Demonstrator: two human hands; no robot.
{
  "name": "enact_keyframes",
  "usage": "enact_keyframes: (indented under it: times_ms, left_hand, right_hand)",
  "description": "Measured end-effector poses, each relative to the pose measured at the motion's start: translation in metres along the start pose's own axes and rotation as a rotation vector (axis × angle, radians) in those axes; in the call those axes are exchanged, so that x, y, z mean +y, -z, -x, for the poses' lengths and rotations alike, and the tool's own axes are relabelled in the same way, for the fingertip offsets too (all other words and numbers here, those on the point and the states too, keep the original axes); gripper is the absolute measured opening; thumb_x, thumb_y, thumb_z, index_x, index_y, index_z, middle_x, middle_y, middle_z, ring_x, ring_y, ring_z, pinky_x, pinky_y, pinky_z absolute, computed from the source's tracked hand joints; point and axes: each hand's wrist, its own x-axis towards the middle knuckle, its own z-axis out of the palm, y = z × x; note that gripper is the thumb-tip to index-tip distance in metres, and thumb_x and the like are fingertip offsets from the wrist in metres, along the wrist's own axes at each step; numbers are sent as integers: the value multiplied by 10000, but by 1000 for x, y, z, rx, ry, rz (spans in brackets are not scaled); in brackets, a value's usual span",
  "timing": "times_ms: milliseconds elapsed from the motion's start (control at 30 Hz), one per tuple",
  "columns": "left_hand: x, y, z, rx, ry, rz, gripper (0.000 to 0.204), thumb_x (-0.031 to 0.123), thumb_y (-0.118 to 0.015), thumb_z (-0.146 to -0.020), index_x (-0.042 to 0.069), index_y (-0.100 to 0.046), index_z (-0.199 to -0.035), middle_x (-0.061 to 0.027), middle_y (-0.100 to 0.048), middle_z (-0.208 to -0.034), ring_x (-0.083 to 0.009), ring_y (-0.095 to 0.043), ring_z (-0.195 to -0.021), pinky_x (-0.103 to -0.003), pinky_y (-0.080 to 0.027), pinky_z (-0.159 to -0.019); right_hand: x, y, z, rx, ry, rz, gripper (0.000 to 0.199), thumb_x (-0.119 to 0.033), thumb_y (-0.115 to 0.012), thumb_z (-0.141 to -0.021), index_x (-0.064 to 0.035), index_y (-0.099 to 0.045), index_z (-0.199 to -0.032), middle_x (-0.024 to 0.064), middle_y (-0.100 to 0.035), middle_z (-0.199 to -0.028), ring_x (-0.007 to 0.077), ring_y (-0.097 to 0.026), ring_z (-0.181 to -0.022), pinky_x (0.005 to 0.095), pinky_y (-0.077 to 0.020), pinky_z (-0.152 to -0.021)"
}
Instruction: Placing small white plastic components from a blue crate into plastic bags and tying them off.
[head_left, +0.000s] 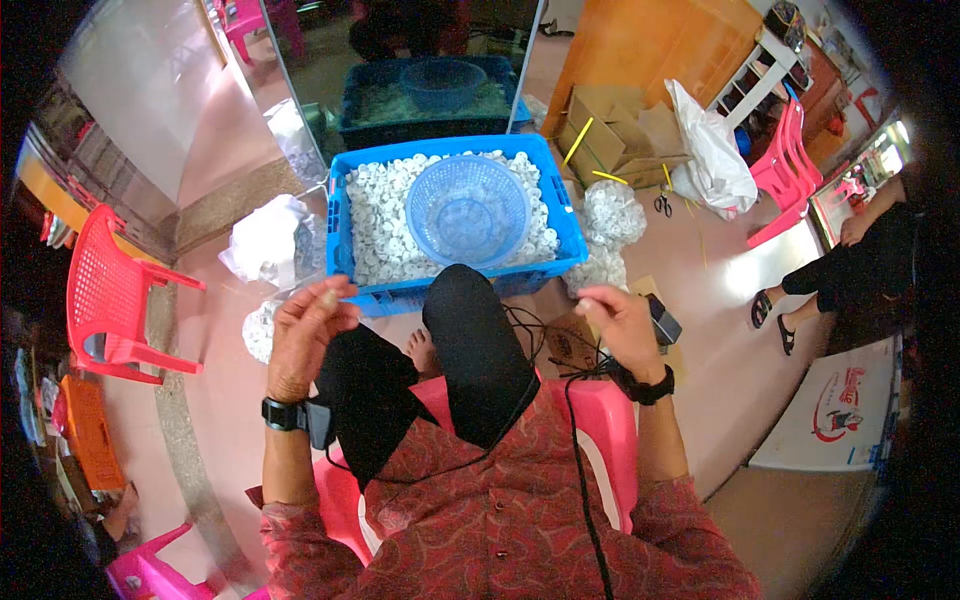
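Observation:
My left hand point(308, 335) is raised near the front left corner of a blue plastic crate point(338, 240). Its thumb presses toward curled fingers; whether something small is between them cannot be made out. Across from it, my right hand point(625, 328) is held up beyond the crate's front right corner, fingers bent toward the thumb, any content hidden. Small white plastic pieces point(375, 215) fill the crate. On top of them rests a round blue mesh basket point(468, 212), seemingly with nothing inside. Neither hand touches the crate or basket.
White plastic bags point(268, 240) lie left of the crate, and clear bags of white pieces point(612, 213) lie right. Beyond stand a cardboard box point(605, 135) and a white sack point(712, 160). Scissors point(663, 205) are on the floor. A red chair point(120, 290) stands left; a seated person's legs point(800, 295) show right.

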Motion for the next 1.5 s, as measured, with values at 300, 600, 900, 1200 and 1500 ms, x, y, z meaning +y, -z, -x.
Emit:
enact_keyframes:
  times_ms: [300, 600, 900, 1200, 1500]
  left_hand:
    - [-24, -34, 21, -66, 216, -80, 297, 162, -636, -919, -20, -616, -1153, -125, -677, -1040, -172, -673, -848, -293, -560, -750]
    - [-34, -45, 35, -115, 200, -81, 300, 155, -624, -925, -30, -621, -1161, -91, -682, -1004, -128, -661, -826, -252, -559, -746]
    - [-44, -23, 28, 76, 113, -559, 317, 221, -666, -882, -39, -650, -1062, -111, -680, -929, -157, -642, -766, -295, -519, -672]
    - [-72, -13, 25, -120, -149, -1345, 321, 322, -650, -843, 34, -640, -985, -205, -596, -943, -395, -613, -903, -467, -506, -775]
    - [-60, -13, 30, -203, -63, -1374, 354, 291, -654, -836, 34, -618, -1076, -220, -585, -1052, -404, -592, -959, -461, -498, -829]
  right_hand:
    - [-22, -19, -7, -385, 149, 268, 218, -171, -621, -856, -3, -646, -992, 189, -663, -917, 353, -637, -834, 396, -501, -727]
    - [-66, -51, -28, -340, 296, 93, 189, -105, -626, -856, 25, -636, -994, 196, -673, -915, 330, -662, -834, 371, -511, -722]
    - [-38, -90, -16, -468, 359, 90, 168, -98, -639, -833, 3, -640, -967, 179, -653, -879, 367, -624, -825, 421, -494, -738]
    - [-28, -87, -18, -448, 438, 206, 187, -51, -640, -837, 15, -631, -1011, 167, -654, -884, 305, -654, -810, 353, -510, -712]
    - [-32, -86, -14, -446, 353, 201, 174, -104, -623, -843, -2, -637, -982, 183, -644, -905, 374, -610, -876, 439, -481, -781]
